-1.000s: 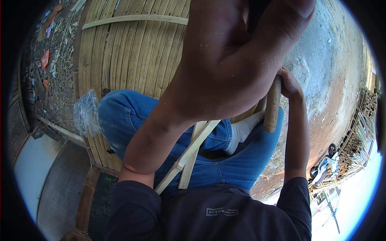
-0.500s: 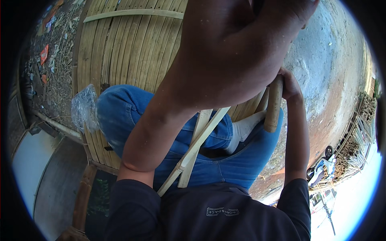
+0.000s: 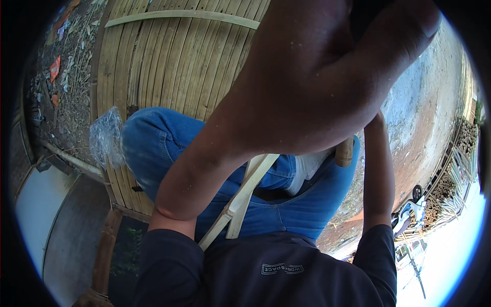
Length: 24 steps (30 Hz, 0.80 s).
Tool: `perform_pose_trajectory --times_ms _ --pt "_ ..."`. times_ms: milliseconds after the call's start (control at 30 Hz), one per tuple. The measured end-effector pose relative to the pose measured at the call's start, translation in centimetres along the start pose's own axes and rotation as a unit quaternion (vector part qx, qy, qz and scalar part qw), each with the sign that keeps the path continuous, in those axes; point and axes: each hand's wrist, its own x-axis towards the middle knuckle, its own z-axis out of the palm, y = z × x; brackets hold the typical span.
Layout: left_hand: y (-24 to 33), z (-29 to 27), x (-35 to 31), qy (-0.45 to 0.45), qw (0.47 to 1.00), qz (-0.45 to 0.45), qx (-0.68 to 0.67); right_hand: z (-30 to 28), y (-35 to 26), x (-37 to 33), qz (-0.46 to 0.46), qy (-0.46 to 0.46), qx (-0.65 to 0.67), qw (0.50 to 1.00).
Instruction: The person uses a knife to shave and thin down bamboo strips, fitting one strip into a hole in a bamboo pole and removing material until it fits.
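one rod (image 3: 345, 153) below left fingers (image 3: 404, 41)

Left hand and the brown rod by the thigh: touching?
Cannot tell. In the head view, the left hand overlaps the brown rod, hiding any contact or gap.

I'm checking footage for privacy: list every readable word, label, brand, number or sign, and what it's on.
Pale upside-down emblem on the dark shirt: legible lettering, but I don't copy printed words.
Orange scrap at left: any print is too small to read.
Nothing else readable.
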Motion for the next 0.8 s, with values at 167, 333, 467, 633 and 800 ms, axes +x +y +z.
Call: perform_pose_trajectory --times_ms 167,333,467,633,800 --pt "0.2 1.5 0.2 0.000 1.000 0.008 0.004 0.5 -0.1 -0.2 -0.022 -0.015 0.006 1.000" --pt "0.6 3.2 0.4 -0.003 1.000 0.020 0.021 1.2 -0.3 0.3 -0.017 -0.025 0.007 1.000" --pt "1.2 5.1 0.0 0.004 0.998 0.039 0.047 2.4 -0.2 0.5 -0.016 0.059 -0.006 0.998" --pt "2.7 9.1 -1.9 -0.021 0.995 0.061 0.072 1.1 -0.2 -0.1 0.007 0.014 -0.032 0.999" --pt "4.3 10.0 -5.0 -0.059 0.980 0.069 0.175 2.2 -0.2 1.0 0.020 0.006 -0.052 0.998"
